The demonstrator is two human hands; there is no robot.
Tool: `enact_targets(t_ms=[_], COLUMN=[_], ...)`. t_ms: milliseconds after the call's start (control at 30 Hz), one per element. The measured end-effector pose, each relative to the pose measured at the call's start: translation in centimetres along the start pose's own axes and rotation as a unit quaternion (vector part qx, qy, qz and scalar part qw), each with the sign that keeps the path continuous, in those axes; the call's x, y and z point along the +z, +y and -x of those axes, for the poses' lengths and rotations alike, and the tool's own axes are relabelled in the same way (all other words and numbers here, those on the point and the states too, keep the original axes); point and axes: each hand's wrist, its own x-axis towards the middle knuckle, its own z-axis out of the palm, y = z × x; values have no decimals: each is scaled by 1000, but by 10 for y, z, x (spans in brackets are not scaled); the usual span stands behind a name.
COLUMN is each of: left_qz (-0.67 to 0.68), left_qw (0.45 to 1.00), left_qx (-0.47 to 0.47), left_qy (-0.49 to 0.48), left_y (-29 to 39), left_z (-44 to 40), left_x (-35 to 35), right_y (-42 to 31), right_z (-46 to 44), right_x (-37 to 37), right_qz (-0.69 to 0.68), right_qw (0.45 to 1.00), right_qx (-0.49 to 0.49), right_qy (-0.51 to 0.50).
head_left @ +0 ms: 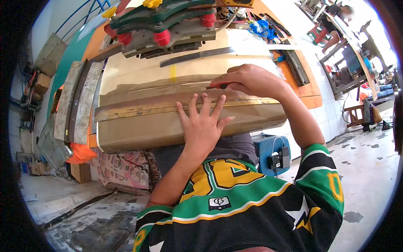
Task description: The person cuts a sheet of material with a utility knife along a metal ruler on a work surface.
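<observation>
My left hand [200, 124] lies with fingers spread on a long, worn straight bar [138, 108], pressing it onto a glossy brown sheet [138, 132]. The sheet covers the near part of the table and bends down over its front edge. Just beyond the bar, my right hand [254, 80] is closed around a red utility knife [218, 85]. Its dark tip points left, close to the far side of the bar; whether the blade touches the sheet cannot be made out.
A green clamp-like machine [163, 23] with red feet stands at the far side. A dark metal strip [197, 56] lies on the pale sheet. Metal bars [77, 103] lie at left, another bar [296, 63] and blue plastic [263, 28] at right. A person [333, 25] sits far right.
</observation>
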Motion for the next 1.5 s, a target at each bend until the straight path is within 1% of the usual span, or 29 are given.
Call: enact_targets(t_ms=[200,300,400,433,500,633,967,1033,1267,1333,1433,1500], left_qz=[-4,-8,-5,-2,-1,0,3,-22,-32,-12,-11,-8], left_qw=[1000,1000,1000,1000,1000,1000,1000,1000,999,999,999,999], left_qx=[2,1,-3,-5,-8,-16,-18,-9,-5,-20,-22,-21], left_qy=[13,13,7,7,2,-11,-16,11,11,-27,-34,-34], left_y=[1,1,3,3,5,5,6,6,7,7,8,9], left_z=[0,-1,-2,-2,-4,-6,-7,-7,-7,-8,-8,-8], left_x=[3,3,2,1,0,-2,-3,-2,-2,-4,-5,-6], right_y=[8,-1,-3,-2,1,1,11,14,28,33,35,36], right_z=[-6,-7,-9,-8,-7,-1,35,44,74,86,102,108], right_x=[4,-4,-6,-6,-7,-15,-32,-36,-49,-53,-60,-62], right_qz=[25,37,75,75,66,60,71,61,96,101,116,84], right_qw=[999,999,996,996,996,997,992,992,978,974,973,957], right_qx=[-33,-5,-9,-7,-33,-19,55,67,136,151,154,234], right_qy=[-10,-31,-51,-50,-44,-52,-87,-89,-123,-132,-127,-150])
